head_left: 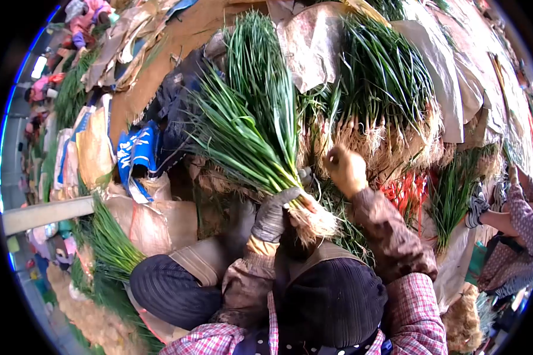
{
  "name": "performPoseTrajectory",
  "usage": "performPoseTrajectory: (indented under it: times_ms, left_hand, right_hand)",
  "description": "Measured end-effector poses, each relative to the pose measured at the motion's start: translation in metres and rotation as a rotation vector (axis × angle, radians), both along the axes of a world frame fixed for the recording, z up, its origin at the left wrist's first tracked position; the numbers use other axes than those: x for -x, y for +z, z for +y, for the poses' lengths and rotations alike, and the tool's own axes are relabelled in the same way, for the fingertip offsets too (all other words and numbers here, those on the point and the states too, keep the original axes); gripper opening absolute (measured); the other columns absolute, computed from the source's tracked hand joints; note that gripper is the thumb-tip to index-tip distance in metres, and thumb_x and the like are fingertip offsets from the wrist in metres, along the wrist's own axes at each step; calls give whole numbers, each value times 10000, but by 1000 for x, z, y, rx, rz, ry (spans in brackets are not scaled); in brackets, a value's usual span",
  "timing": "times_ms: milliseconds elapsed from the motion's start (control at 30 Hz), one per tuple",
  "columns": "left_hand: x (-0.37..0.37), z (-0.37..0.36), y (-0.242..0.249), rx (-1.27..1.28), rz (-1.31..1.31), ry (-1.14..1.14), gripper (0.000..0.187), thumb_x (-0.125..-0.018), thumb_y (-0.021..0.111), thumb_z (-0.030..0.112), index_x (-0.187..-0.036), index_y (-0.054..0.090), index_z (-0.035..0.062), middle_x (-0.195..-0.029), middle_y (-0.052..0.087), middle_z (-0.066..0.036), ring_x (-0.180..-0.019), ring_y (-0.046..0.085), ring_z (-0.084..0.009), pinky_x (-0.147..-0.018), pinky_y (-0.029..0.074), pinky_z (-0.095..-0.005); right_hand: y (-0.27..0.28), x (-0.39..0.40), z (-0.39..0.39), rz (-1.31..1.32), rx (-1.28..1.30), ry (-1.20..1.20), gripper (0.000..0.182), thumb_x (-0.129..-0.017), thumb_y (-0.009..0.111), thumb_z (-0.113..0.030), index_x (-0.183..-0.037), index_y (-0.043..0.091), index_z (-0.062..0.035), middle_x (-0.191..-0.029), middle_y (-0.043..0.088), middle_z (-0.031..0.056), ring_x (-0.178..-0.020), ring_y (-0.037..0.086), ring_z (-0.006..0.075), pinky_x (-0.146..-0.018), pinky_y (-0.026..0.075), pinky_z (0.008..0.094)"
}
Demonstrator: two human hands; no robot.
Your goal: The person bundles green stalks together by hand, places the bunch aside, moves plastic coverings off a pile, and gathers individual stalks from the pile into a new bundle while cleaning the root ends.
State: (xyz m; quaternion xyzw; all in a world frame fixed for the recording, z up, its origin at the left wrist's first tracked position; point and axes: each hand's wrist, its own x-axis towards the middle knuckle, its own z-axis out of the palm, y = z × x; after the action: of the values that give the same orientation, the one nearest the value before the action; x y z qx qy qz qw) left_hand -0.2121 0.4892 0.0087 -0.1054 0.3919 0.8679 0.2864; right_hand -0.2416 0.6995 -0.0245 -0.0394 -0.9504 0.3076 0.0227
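My left hand (273,214), in a dark glove, grips a bundle of long green chives (249,127) near its root end (312,222); the leaves fan up and to the left. My right hand (346,170), in a brown glove, is closed just to the right of the bundle, against the roots of a large stacked pile of chives (385,89). What the right fist holds cannot be made out. My knees in dark trousers (172,290) sit below the bundle.
Brown sacks and paper (314,47) cover the piled chives. A blue printed bag (135,151) lies to the left. More chive bunches (109,248) lie at lower left. Another person's gloved hand and patterned sleeve (518,216) reach in at the right.
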Motion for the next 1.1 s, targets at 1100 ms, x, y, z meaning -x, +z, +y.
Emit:
performPoseTrajectory:
  times_ms: [1100]
  left_hand:
    - [-6,12,28,-275,-123,32,579,-773,684,161,-1275,449,-7,-910,621,-33,-872,613,-178,-908,508,-441]
  right_hand:
    - [21,120,64,-239,-299,-221,287,-855,627,-319,-894,656,-36,-862,682,181,-823,672,356,-706,542,431]
